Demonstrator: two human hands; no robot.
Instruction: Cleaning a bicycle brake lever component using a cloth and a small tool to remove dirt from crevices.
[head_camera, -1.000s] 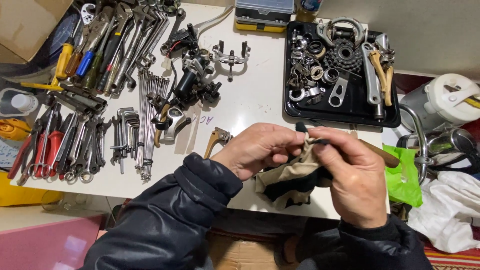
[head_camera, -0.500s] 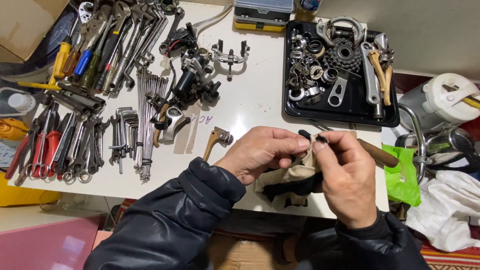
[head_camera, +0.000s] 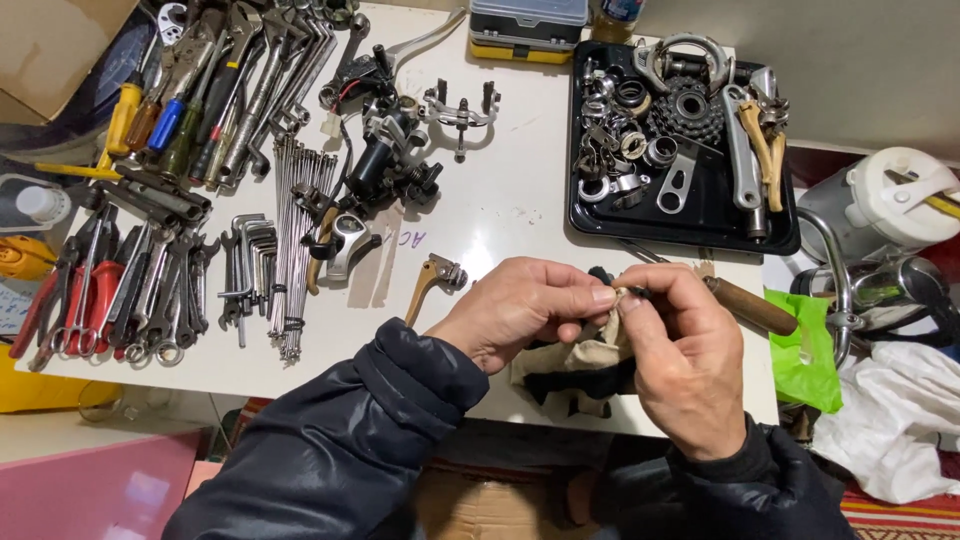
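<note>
My left hand (head_camera: 525, 305) and my right hand (head_camera: 685, 350) meet over the near edge of a white table (head_camera: 500, 205). Their fingertips pinch a small dark part wrapped in a beige and black rag (head_camera: 585, 360) that hangs below them. The part is mostly hidden by fingers and cloth. A brass-coloured brake lever (head_camera: 432, 278) lies just left of my left hand. A brown wooden tool handle (head_camera: 748, 305) lies behind my right hand.
A black tray (head_camera: 690, 215) of bicycle parts, with a sprocket cluster (head_camera: 690, 108), sits far right. Spokes (head_camera: 295, 240), hex keys (head_camera: 245, 265), wrenches and pliers (head_camera: 90, 300) fill the left. A green bag (head_camera: 805, 350), white cloth (head_camera: 900, 420) and white jug (head_camera: 890, 200) lie to the right.
Both hands stay together at the table's near edge. The fingers have shifted slightly on the rag and small part; the view has moved a little.
</note>
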